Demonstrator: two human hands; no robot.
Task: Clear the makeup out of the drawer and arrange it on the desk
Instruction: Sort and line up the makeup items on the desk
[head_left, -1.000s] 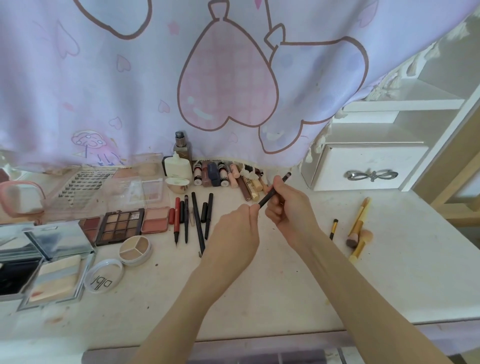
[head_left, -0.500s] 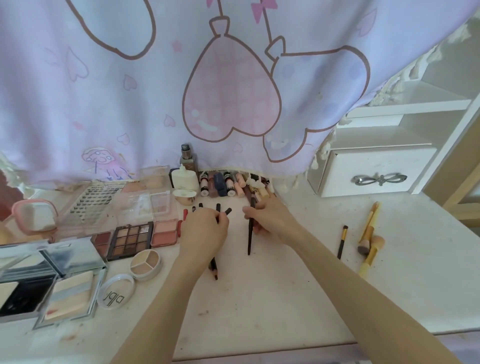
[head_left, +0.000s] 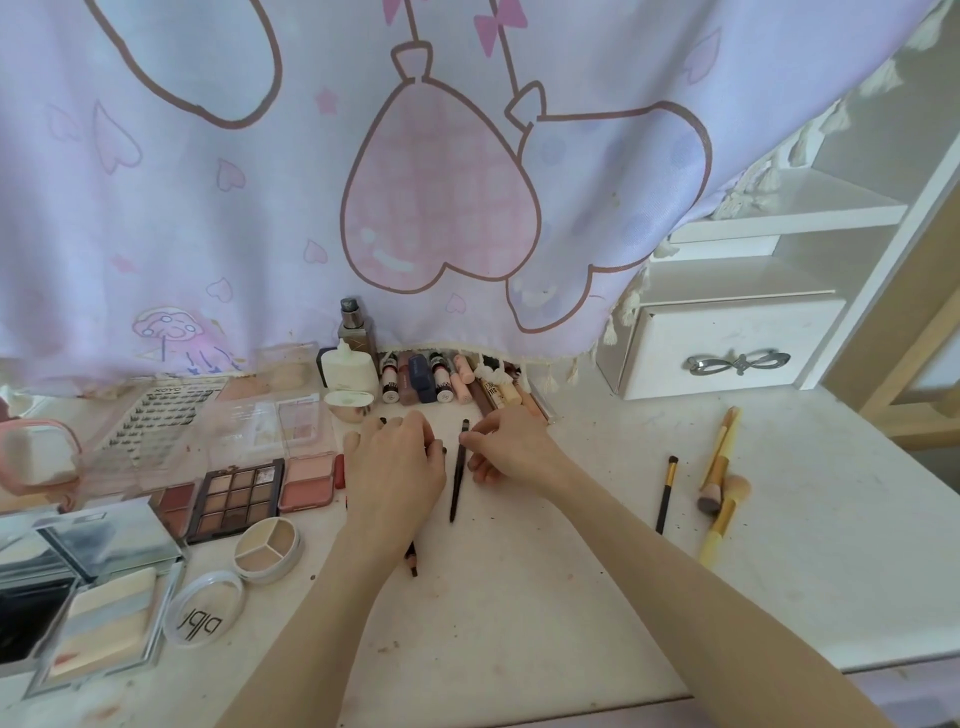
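black pencil (head_left: 458, 470) now on desk (head_left: 571, 597)

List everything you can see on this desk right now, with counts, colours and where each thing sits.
eyeshadow palette: one, brown shades, left of centre
blush pans: two, pink, right of the palette
round concealer pot: one, beige, below the palette
round lid: one, clear, front left
mirrored compact: one, silver, far left
lash tray: one, clear, back left
tubes: a row, count unclear, mixed colours, under the curtain
black pencil: one, centre
brushes: three, yellow handles, right
left hand: covers other pencils
right hand: pinches the black pencil
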